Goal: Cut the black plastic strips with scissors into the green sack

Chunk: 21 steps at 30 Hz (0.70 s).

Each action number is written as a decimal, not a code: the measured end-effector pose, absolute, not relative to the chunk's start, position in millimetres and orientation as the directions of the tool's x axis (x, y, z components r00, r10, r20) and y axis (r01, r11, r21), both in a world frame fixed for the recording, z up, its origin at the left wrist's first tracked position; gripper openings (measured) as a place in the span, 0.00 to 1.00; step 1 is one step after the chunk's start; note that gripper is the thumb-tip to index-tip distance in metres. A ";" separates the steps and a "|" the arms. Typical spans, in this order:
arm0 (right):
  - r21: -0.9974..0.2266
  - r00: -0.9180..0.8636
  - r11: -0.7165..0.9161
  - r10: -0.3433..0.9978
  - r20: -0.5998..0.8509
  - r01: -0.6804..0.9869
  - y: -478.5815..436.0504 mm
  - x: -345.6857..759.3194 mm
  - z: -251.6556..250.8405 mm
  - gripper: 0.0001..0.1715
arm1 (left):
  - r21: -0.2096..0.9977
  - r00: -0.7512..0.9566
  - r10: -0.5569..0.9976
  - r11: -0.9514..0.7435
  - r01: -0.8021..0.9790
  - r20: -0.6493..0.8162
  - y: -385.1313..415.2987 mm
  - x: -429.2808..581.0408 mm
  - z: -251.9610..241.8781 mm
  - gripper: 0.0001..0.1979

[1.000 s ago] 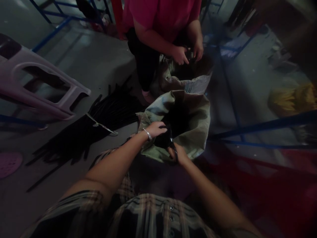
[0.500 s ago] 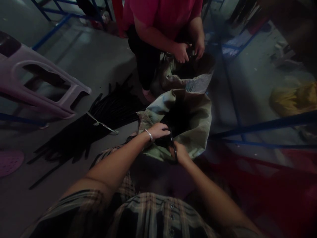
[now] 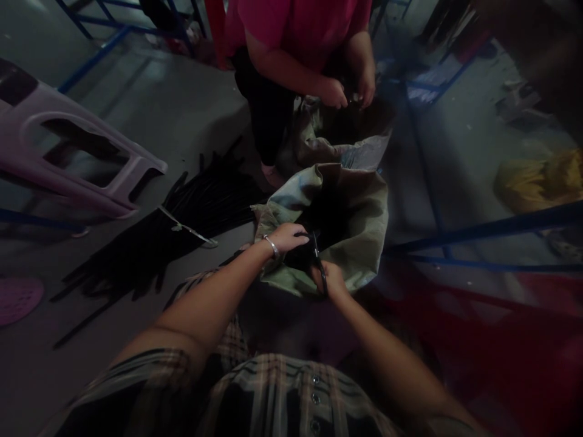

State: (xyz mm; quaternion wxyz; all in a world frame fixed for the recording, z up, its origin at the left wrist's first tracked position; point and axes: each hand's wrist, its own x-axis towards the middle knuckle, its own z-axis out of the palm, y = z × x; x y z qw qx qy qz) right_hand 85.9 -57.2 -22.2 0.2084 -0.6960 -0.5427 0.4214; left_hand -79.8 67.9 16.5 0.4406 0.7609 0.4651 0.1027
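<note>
My left hand (image 3: 286, 238) rests closed over a bunch of black strips (image 3: 300, 255) at the mouth of a pale green woven sack (image 3: 359, 243). My right hand (image 3: 330, 280) grips a thin black strip (image 3: 321, 273) at the sack's near rim. The inside of the sack is dark, and its contents are hard to make out. Beyond it, a second woven sack (image 3: 346, 149) stands open. A co-worker's hands (image 3: 348, 91) work at that sack's far rim, holding something small and dark.
A large pile of long black strips (image 3: 182, 227) with a pale strap across it lies on the grey floor to the left. Near it are a lilac plastic stool (image 3: 73, 139) on its side and a pink round mat (image 3: 16, 300). Blue metal rack bars and a yellow bag (image 3: 537, 182) are to the right.
My hands have shifted slightly at the sack mouth, and the thin black strip now rises between them. The co-worker's hands have moved a little at the far sack.
</note>
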 end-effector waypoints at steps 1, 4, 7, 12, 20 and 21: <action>-0.751 0.052 -0.332 0.927 -0.370 0.570 -57.6 85.5 -22.9 0.19 | 0.765 0.548 0.795 -0.178 0.619 -0.258 67.7 -79.7 17.1 0.15; -0.768 0.050 -0.347 0.923 -0.382 0.539 -57.7 84.7 -23.3 0.19 | 0.770 0.551 0.789 -0.166 0.617 -0.272 67.7 -79.6 18.5 0.15; -0.772 0.067 -0.367 0.918 -0.392 0.519 -55.9 84.8 -18.0 0.19 | 0.783 0.536 0.795 -0.129 0.608 -0.285 67.8 -80.0 19.7 0.14; -0.752 -0.014 -0.399 0.879 -0.476 0.525 -51.9 85.4 0.7 0.17 | 0.812 0.521 0.801 -0.078 0.578 -0.294 68.3 -81.2 21.5 0.15; -0.611 -0.102 -0.183 0.911 -0.400 0.770 -51.6 85.6 -7.4 0.12 | 0.785 0.491 0.833 -0.119 0.609 -0.255 69.1 -80.1 16.1 0.16; -0.601 -0.107 -0.174 0.909 -0.403 0.780 -51.5 85.8 -8.5 0.12 | 0.781 0.501 0.826 -0.125 0.612 -0.260 68.3 -79.3 15.8 0.16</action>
